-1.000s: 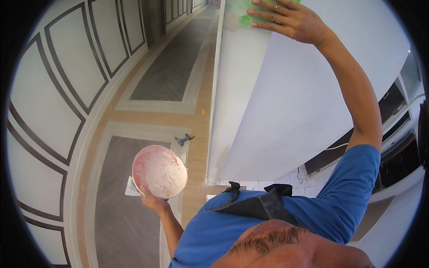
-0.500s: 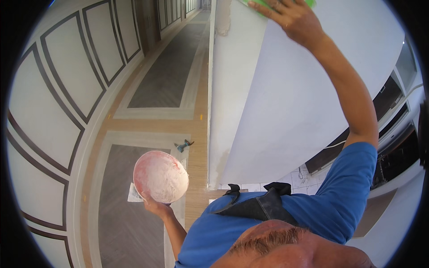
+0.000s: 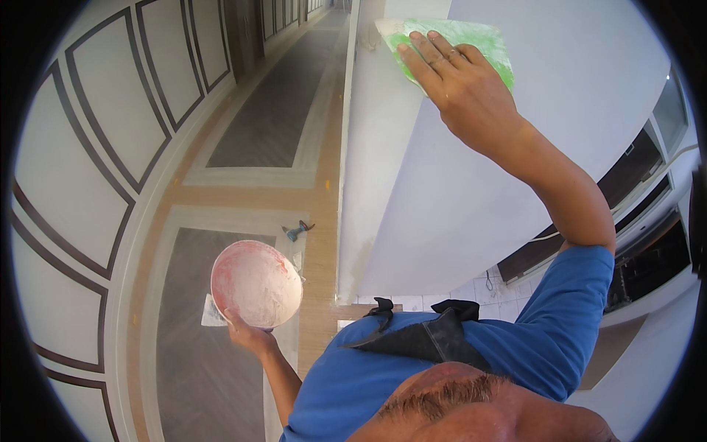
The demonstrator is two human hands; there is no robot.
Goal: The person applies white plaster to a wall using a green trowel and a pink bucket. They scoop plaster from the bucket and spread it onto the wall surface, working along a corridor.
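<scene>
My left hand (image 3: pixel 249 334) grips the near rim of a pinkish-red bowl (image 3: pixel 258 283), thumb on its inside wall. White, paste-like filler coats much of the bowl's inside. Held up high at the right, my right hand (image 3: pixel 479 96) has its fingers spread over the back of a green plastic spreader (image 3: pixel 501 55), smeared with white. The spreader lies against the upper part of the white wall (image 3: pixel 442 191), across the vertical line between two wall faces. Its working edge and my right thumb cannot be made out clearly.
A blue cordless drill (image 3: pixel 297 230) lies on the patterned floor beyond the bowl. A flat whitish piece (image 3: pixel 212 312) shows at the bowl's left; its support is unclear. Panelled wall (image 3: pixel 81 169) lines the corridor's left side. Dark-fronted cabinets or appliances (image 3: pixel 652 254) stand at the right.
My right hand and the green spreader have come down the wall, so the spreader now shows nearly whole. The bowl in my left hand has shifted slightly left.
</scene>
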